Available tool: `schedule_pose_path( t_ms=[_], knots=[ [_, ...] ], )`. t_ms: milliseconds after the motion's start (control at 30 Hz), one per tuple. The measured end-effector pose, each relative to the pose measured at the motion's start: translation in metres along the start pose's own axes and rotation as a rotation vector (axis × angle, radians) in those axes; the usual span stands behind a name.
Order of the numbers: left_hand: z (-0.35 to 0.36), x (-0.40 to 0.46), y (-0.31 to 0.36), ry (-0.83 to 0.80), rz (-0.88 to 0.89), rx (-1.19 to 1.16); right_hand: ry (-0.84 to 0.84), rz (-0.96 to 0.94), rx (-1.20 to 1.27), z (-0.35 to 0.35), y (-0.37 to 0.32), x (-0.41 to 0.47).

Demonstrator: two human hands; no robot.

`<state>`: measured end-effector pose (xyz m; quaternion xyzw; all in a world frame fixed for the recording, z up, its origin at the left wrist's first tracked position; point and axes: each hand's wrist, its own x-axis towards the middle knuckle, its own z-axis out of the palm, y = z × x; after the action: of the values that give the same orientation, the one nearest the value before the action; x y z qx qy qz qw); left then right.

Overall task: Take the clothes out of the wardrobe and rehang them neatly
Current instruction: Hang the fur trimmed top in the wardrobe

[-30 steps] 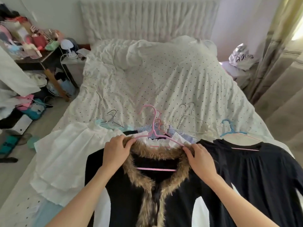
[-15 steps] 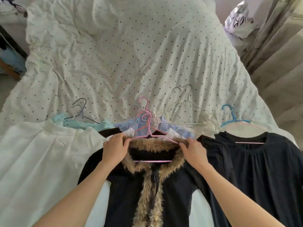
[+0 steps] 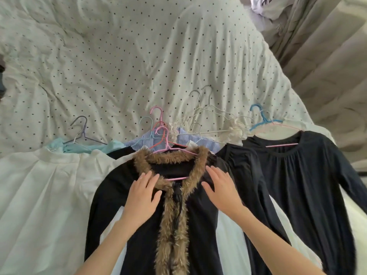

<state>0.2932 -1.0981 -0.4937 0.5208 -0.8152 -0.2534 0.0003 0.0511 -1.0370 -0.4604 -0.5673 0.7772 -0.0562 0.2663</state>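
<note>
Both hands have left the collar of the black fur-trimmed cardigan (image 3: pixel 143 231), where half a second ago they pinched the shoulders by the pink hanger (image 3: pixel 168 149). The left hand (image 3: pixel 142 197) now lies flat with straight fingers on the cardigan's left chest, fingertips touching the fur trim. The right hand (image 3: pixel 222 187) is spread with straight fingers over the right chest; whether its palm presses the cloth or hovers just above it is hard to tell. Neither hand grips anything. The cardigan lies on the dotted duvet (image 3: pixel 129 62), directly under both hands, its hanger hook pointing away just beyond the fingertips. Left of the left hand lies a white garment (image 3: pixel 43 195); right of the right hand, a dark blouse (image 3: pixel 309 185) on a blue hanger (image 3: pixel 260 118). Beyond the fingertips, a striped blue shirt (image 3: pixel 143 142) and white wire hangers (image 3: pixel 206 110). The camera has tilted lower and closer than before.
</note>
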Motion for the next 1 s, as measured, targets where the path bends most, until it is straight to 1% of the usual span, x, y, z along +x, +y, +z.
schedule_pose_path(
  t_ms=[100, 200, 267, 400, 500, 600, 733, 800, 900, 1000],
  knots=[
    [0.008, -0.035, 0.035, 0.028, 0.075, 0.017, 0.012, 0.029, -0.018, -0.002, 0.012, -0.050],
    [0.014, -0.069, 0.076, 0.010, 0.136, 0.025, 0.084, 0.049, 0.016, -0.006, 0.033, -0.106],
    [0.018, -0.091, 0.105, 0.004, 0.174, 0.027, 0.166, 0.075, 0.042, -0.012, 0.049, -0.147],
    [0.030, -0.129, 0.165, -0.029, 0.255, 0.004, 0.329, 0.212, 0.058, -0.021, 0.092, -0.238],
    [0.045, -0.161, 0.211, -0.084, 0.412, 0.054, 0.432, 0.293, 0.075, -0.017, 0.124, -0.316],
    [0.070, -0.202, 0.256, -0.128, 0.567, 0.100, 0.480, 0.425, 0.144, -0.005, 0.153, -0.397],
    [0.111, -0.264, 0.320, -0.218, 0.717, 0.121, 0.540, 0.605, 0.212, 0.018, 0.191, -0.498],
    [0.137, -0.294, 0.347, -0.263, 0.789, 0.096, 0.582, 0.701, 0.261, 0.027, 0.207, -0.544],
    [0.170, -0.333, 0.385, -0.330, 0.858, 0.100, 0.650, 0.860, 0.305, 0.047, 0.224, -0.604],
    [0.190, -0.360, 0.423, -0.363, 0.913, 0.101, 0.714, 1.011, 0.408, 0.059, 0.235, -0.648]
  ],
)
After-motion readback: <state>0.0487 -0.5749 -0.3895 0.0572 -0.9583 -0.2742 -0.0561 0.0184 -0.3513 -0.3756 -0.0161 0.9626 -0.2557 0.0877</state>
